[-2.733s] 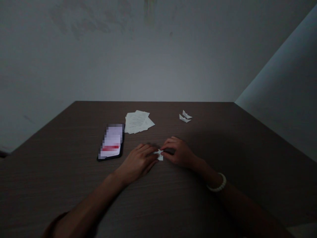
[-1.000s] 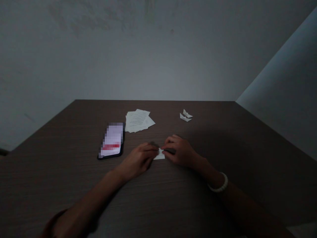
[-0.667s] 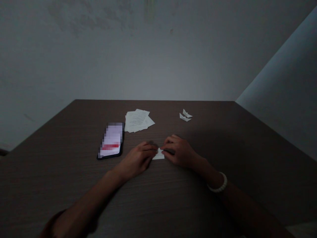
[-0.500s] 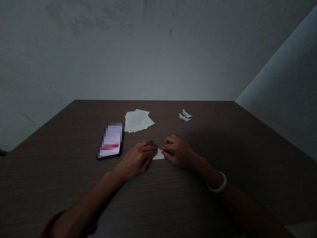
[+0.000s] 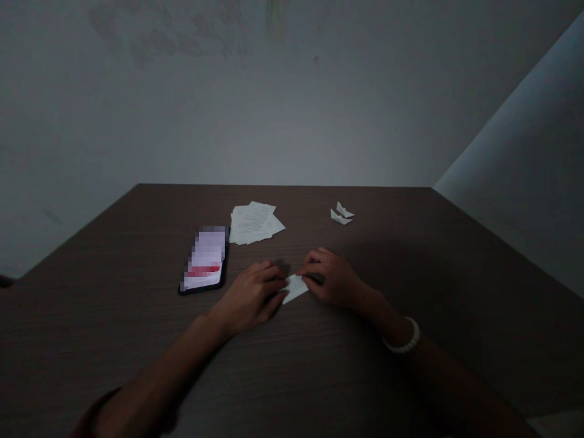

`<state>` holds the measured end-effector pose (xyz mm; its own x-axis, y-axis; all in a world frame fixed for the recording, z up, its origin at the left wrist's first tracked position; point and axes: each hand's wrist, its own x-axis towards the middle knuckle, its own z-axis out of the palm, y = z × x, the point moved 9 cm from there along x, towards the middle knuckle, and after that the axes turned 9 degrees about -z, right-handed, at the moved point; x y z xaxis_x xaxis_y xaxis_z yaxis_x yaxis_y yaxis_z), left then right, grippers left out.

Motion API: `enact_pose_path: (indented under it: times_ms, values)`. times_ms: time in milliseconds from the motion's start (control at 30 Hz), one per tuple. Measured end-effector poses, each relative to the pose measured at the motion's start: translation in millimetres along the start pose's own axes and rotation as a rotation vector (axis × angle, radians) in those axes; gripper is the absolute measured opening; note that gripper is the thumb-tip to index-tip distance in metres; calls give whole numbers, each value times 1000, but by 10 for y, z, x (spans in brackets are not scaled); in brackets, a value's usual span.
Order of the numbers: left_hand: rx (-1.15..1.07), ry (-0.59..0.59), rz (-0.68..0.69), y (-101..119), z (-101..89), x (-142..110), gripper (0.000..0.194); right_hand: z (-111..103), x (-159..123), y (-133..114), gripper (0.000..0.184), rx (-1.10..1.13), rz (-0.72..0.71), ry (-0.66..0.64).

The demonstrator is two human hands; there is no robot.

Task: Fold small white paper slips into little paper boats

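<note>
Currently my left hand pinches the left edge of a small white printed paper, my right hand its upper right; it's slanted between them on the brown table.

Head-worn view, facing forward and down, above hands, wall beyond

Slip between hands, phone left, sheets and paper boats behind

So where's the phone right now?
In the head view, the phone lies left of centre on the table, to the left of the left hand and at the near left of the loose paper stack.
</note>
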<state>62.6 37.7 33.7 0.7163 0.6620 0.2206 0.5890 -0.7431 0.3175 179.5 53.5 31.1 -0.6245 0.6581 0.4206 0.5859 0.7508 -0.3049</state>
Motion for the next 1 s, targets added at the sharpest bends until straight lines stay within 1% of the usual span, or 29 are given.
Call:
enact_pose_path:
  times_ms: [100, 233, 333, 500, 600, 767, 1000]
  values:
    - [12, 2, -7, 5, -4, -2, 25, 1, 1, 4, 18, 2, -5, 8]
    - [83, 18, -29, 8, -26, 1, 26, 1, 5, -1, 18, -1, -3, 6]
    - [128, 6, -41, 9, -27, 4, 29, 1, 7, -3, 18, 2, 3, 3]
    - [176, 0, -17, 29, -34, 6, 31, -7, 11, -11, 17, 12, 25, 18]
    - [184, -5, -17, 20, -28, 6, 32, -22, 14, -20, 13, 6, 36, 38]
    - [209, -26, -10, 24, -20, 8, 33, -18, 14, -24, 13, -14, 40, 34]
    - [183, -17, 30, 34, -111, 19, 28, -10, 2, -17, 13, -28, 43, 19]
